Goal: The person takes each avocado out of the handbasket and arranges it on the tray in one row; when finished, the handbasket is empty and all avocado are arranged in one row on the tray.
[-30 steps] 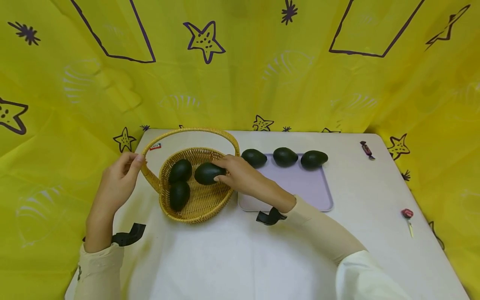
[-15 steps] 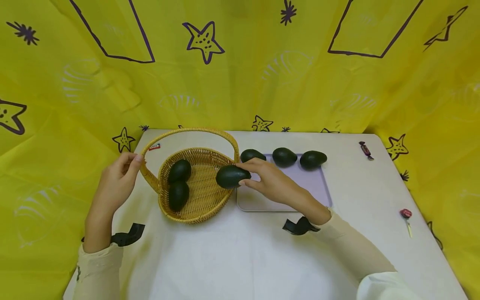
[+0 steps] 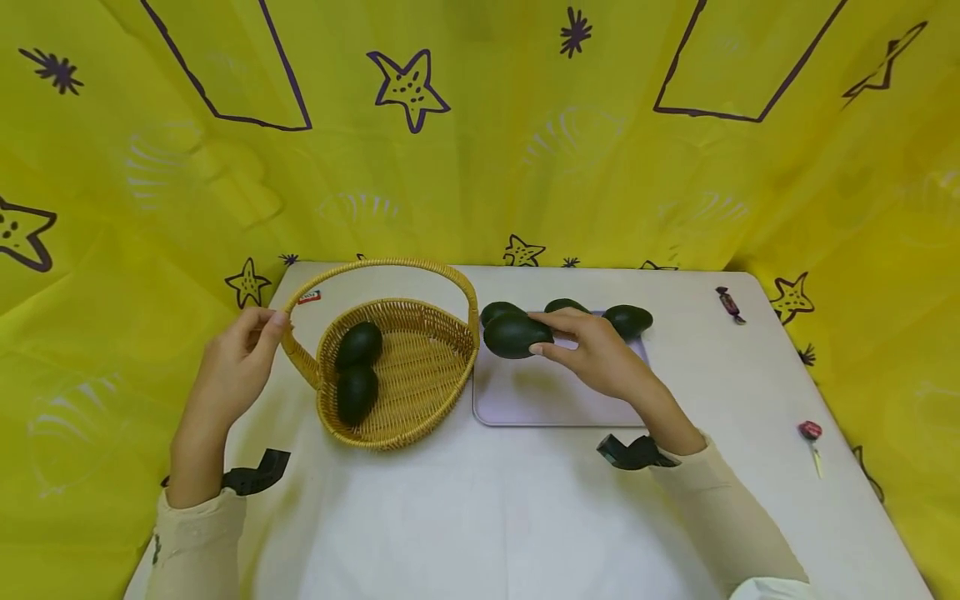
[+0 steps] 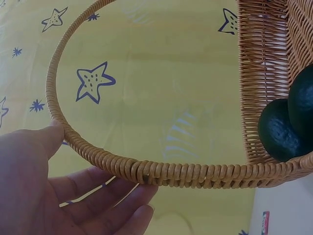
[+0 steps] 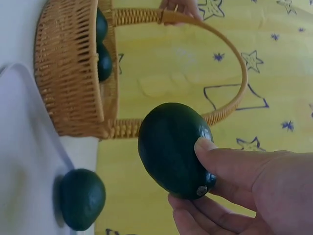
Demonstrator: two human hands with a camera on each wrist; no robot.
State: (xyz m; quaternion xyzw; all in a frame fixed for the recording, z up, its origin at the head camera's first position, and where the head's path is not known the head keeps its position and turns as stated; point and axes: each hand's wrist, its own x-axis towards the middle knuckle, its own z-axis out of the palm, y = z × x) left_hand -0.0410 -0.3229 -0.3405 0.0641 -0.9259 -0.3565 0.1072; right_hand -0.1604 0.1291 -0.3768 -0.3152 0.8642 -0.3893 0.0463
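My right hand (image 3: 600,354) pinches a dark green avocado (image 5: 171,149) between thumb and fingers, raised over the lilac tray (image 3: 558,408). Three more avocados lie along the tray's back edge, one of them this right-hand avocado (image 3: 627,322); the held one overlaps the left one in the head view. On the left, my left hand (image 3: 236,367) holds the side of the wicker basket's handle (image 4: 195,175), thumb on one side and fingers on the other. Two avocados (image 3: 357,367) sit against the left wall inside the wicker basket (image 3: 420,425).
A wrapped candy (image 3: 730,306) lies at the back right of the white table (image 3: 420,525), with a lollipop (image 3: 811,437) nearer the right edge. Behind the basket handle is a small red-and-white packet (image 3: 308,296). Yellow patterned cloth (image 3: 480,167) hangs around the table.
My right hand has lifted an avocado out of the basket and carried it right, over the tray. My left hand stays on the basket handle.
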